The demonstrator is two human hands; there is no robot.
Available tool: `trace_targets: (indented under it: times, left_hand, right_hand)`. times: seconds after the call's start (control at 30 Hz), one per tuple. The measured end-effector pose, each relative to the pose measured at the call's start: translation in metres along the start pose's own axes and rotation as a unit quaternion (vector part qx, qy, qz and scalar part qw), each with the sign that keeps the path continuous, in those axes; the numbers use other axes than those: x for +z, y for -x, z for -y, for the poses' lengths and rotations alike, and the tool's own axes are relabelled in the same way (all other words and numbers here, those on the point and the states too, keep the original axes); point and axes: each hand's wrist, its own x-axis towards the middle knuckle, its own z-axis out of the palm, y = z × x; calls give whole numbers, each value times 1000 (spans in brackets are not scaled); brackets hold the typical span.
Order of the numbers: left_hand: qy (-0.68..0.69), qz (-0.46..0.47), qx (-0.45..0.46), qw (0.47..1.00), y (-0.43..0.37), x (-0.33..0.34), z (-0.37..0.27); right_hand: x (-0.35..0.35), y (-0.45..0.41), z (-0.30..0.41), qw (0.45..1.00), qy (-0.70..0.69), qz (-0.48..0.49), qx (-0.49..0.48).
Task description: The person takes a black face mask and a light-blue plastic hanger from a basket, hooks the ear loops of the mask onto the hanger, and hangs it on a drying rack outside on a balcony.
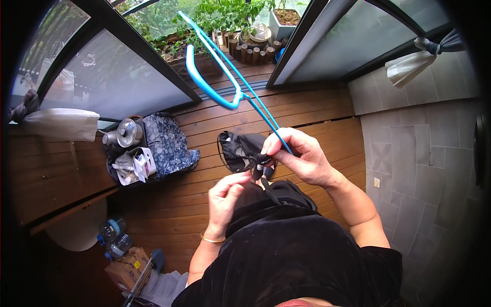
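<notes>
A long blue forked pole or frame [262, 112] of thin rods reaches up and away from my right hand [303, 155], whose fingers are closed around its lower end. Two hooked arms form its far end, one of them thick and curved. At the same fingers hangs a black garment or bag [239, 147] with a strap and a label bearing writing. My left hand [226, 192] is just to the left of the black fabric, fingers bent and partly spread; whether its fingertips touch the fabric is unclear.
Sliding glass doors [115, 73] open onto potted plants [226, 17]. At the left, a floral cloth [163, 147] lies beside a lidded metal pot [129, 132] and a white basket [151, 161]. Water bottles [119, 245] and a cardboard box [128, 268] stand lower left. A tiled wall [406, 153] is at the right.
</notes>
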Motion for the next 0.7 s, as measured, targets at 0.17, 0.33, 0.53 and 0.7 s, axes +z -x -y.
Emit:
trace_targets:
  times: [0.17,0.33,0.53,0.7]
  left_hand:
    - [-145,-55,186,970,-34,10,-59]
    - [-175,88,22,980,-51,23,-66]
    - [-86,104,-98,986,-56,27,-49]
    - [-106,123,-139,977,-54,21,-35]
  right_hand:
    - [-4,-5,2,997,25,43,65]
    - [-7,0,1,989,15,39,142]
    - [-10,5,-15,983,149,17,104]
    - [-10,10,-33,980,158,3,121]
